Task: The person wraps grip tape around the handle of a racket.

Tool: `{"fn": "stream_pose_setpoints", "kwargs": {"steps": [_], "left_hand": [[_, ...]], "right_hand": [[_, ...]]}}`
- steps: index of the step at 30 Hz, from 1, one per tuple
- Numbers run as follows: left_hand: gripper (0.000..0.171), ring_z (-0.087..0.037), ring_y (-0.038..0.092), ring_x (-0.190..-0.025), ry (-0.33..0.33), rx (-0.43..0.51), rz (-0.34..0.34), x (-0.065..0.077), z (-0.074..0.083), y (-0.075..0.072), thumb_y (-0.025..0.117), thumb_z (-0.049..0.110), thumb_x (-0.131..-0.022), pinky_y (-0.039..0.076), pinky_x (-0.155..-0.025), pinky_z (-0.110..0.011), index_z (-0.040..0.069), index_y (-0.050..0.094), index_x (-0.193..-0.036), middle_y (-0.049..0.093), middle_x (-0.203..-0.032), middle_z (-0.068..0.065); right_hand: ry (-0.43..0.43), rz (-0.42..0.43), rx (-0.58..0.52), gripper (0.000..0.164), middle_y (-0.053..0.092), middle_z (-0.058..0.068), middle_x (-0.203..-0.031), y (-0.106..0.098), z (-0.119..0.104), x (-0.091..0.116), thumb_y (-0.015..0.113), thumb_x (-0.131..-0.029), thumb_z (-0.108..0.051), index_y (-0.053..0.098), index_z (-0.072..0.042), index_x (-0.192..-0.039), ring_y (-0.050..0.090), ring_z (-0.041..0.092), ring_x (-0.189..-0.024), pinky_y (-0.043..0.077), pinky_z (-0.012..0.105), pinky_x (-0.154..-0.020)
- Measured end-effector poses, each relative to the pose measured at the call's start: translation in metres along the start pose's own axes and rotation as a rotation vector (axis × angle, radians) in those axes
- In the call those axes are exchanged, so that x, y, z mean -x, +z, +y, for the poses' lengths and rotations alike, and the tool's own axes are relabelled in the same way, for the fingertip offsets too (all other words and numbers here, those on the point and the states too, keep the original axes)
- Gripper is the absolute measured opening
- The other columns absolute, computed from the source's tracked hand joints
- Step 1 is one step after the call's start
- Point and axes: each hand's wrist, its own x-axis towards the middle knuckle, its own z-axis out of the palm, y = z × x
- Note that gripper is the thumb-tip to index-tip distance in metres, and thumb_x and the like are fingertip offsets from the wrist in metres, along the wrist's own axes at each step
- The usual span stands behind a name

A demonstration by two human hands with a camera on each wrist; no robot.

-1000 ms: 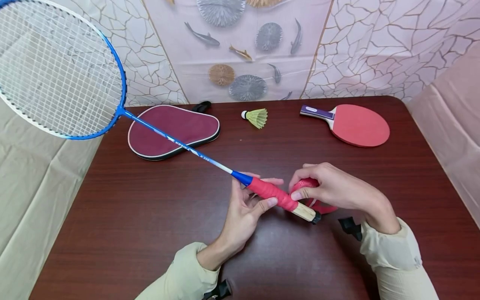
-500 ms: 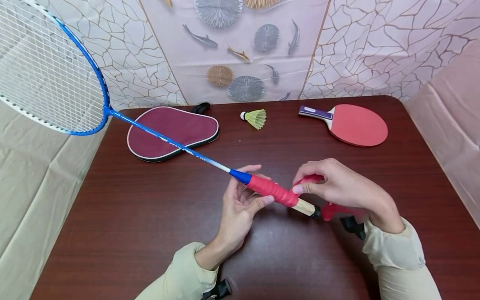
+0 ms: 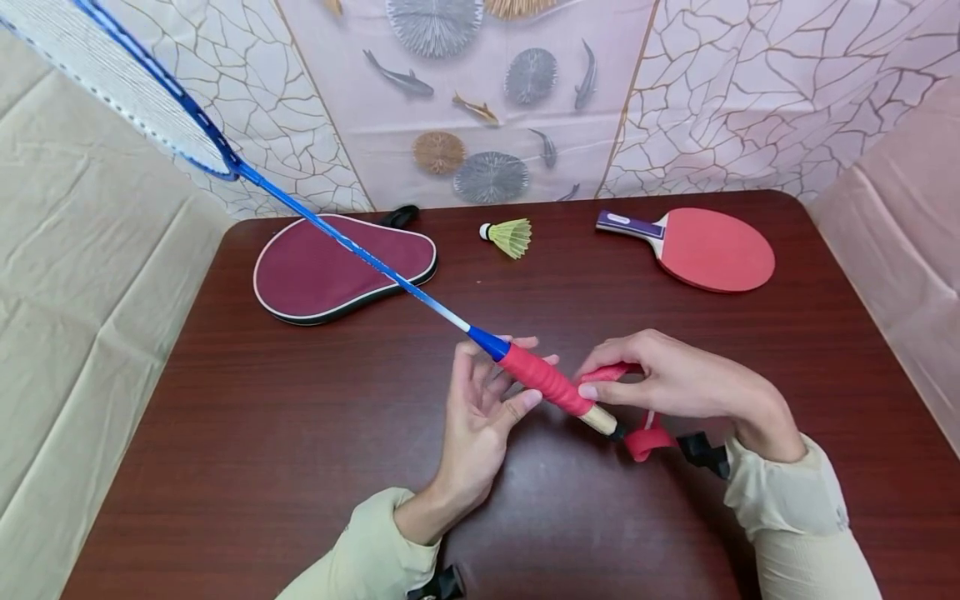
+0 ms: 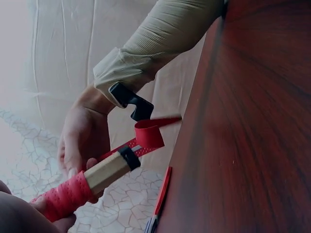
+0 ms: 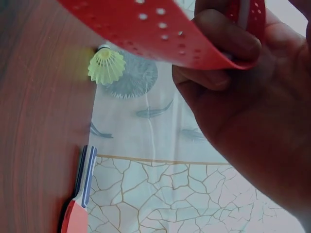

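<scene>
A blue badminton racket (image 3: 360, 252) slants up to the left above the table, its strung head partly out of the head view. Red perforated grip tape (image 3: 543, 381) winds round most of its handle. Bare wood (image 4: 108, 173) and a black end cap show at the butt. My left hand (image 3: 476, 417) holds the wrapped part between thumb and fingers. At the lower edge of the wrapping, my right hand (image 3: 678, 379) pinches the tape; its loose length (image 5: 146, 31) runs past the palm and curls below the hand in the head view.
A maroon zip case (image 3: 330, 275) lies at the table's back left, beneath the racket shaft in view. Behind the hands are a yellow shuttlecock (image 3: 510, 237) and, further right, a red table tennis bat (image 3: 716, 250). Patterned cloth (image 3: 487, 92) hangs behind the table (image 3: 262, 467).
The racket has rotated about its shaft, so its head now appears narrow and nearly edge-on. The loose tape swings and curls near the butt. Both hands keep their hold, shifting little.
</scene>
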Motion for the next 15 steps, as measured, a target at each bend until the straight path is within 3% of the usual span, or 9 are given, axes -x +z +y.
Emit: {"fn": "stream_pose_setpoints", "kwargs": {"steps": [7,15], "left_hand": [[0.061,-0.04,0.055,-0.12,-0.011,-0.103,0.031,0.0011,0.0033,0.0023,0.058,-0.015,-0.09,0.05,-0.094,-0.048,0.008,0.037,-0.142,0.054,-0.133,-0.019],[0.071,-0.046,0.052,-0.121,-0.005,-0.044,-0.038,0.005,0.0061,0.0089,0.057,-0.018,-0.089,0.05,-0.092,-0.047,0.007,0.021,-0.145,0.045,-0.141,-0.02]], "right_hand": [[-0.052,0.065,0.037,0.012,0.066,-0.012,-0.089,0.0006,-0.0008,-0.0026,0.071,-0.091,-0.03,0.071,-0.029,-0.104,0.061,0.009,-0.073,0.052,0.026,-0.059],[0.011,0.154,0.083,0.018,0.063,-0.013,-0.079,0.0068,-0.0055,-0.0073,0.08,-0.081,-0.042,0.069,-0.033,-0.092,0.059,0.007,-0.068,0.049,0.024,-0.057]]}}
